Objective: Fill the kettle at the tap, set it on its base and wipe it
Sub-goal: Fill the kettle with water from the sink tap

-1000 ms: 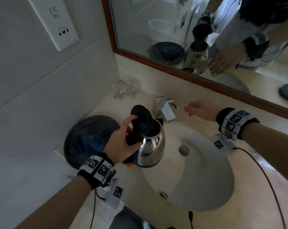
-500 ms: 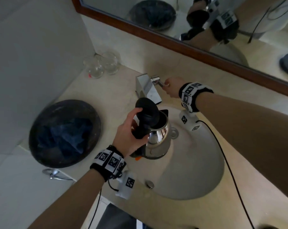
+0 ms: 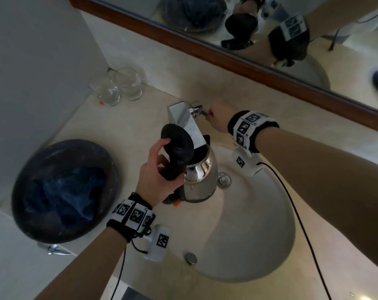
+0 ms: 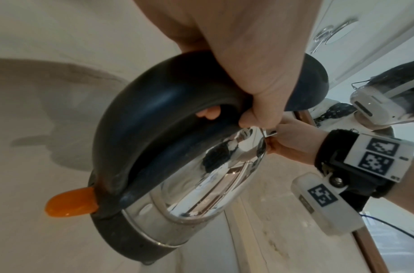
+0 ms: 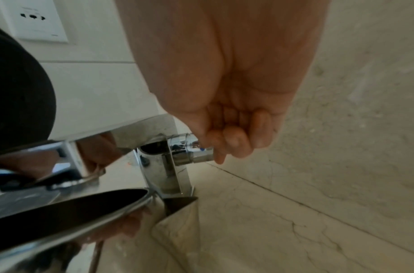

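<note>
A steel kettle point(image 3: 202, 180) with a black handle point(image 4: 140, 110) hangs over the sink basin point(image 3: 259, 245), its open mouth under the chrome tap spout point(image 3: 189, 126). My left hand point(image 3: 159, 169) grips the handle and its thumb props the black lid point(image 3: 177, 140) open. The kettle's orange switch point(image 4: 70, 203) shows in the left wrist view. My right hand point(image 3: 217, 120) pinches the tap's small chrome lever point(image 5: 192, 147) on the tap's right side. No water stream is visible. The kettle's base is out of sight.
Two clear glasses point(image 3: 118, 87) stand in the back left corner of the marble counter point(image 3: 129, 126). A dark round bowl point(image 3: 64, 189) holding blue cloth sits at the left. A wood-framed mirror point(image 3: 227, 53) runs behind the tap. A wall socket point(image 5: 35, 20) shows at upper left.
My right hand reached the tap lever and closed on it. The kettle moved back so its mouth sits under the spout. The view tilted downward.
</note>
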### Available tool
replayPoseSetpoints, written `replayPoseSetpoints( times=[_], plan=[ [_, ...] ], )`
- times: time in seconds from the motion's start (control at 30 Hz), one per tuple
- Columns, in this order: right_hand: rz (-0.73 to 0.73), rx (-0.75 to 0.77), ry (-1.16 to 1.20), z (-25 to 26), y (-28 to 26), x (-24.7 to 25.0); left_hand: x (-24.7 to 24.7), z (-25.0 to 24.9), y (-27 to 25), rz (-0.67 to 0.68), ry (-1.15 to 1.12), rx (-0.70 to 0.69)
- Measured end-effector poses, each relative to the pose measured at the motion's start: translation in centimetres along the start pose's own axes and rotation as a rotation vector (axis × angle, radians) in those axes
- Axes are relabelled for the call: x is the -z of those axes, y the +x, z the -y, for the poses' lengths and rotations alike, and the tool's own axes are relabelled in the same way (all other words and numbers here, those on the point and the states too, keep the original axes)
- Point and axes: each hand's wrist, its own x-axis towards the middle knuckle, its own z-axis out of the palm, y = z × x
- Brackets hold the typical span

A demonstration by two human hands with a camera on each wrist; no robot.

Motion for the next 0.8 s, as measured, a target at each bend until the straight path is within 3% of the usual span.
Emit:
replayPoseSetpoints(
  times=[0.8],
  plan=[
    [-0.018, -0.077, 0.048, 0.15, 0.30, -0.31, -0.28, -0.15, 0.51, -0.013, -0.052, -0.035]
  ],
)
